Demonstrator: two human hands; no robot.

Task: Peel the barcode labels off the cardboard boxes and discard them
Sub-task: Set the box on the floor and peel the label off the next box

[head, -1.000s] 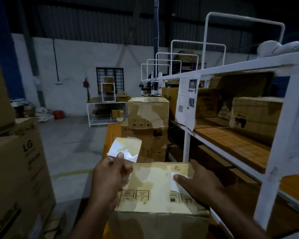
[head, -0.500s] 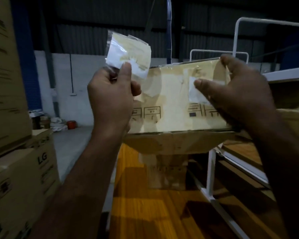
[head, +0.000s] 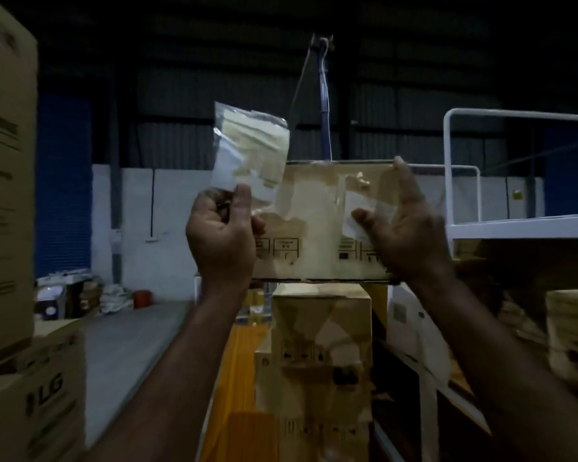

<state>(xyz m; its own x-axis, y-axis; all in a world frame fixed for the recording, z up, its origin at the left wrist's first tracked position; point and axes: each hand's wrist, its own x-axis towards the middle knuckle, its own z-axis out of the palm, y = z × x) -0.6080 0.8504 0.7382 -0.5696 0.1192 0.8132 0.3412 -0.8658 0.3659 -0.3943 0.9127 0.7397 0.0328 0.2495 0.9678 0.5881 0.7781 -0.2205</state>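
Dim, blurred view, left hand (head: 221,235) pinching peeled label (head: 251,151) upright beside raised cardboard box (head: 314,225), right hand (head: 411,238) clasping box's right edge, thumb on stuck white label (head: 359,208), print unreadable, box's left corner hidden behind left hand.

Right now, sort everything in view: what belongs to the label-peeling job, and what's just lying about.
Job: peeled label, pinched in left hand; raised box, gripped by right hand; white label stuck on its front.
Lying about: LG cartons; white rack; clutter by the far wall.
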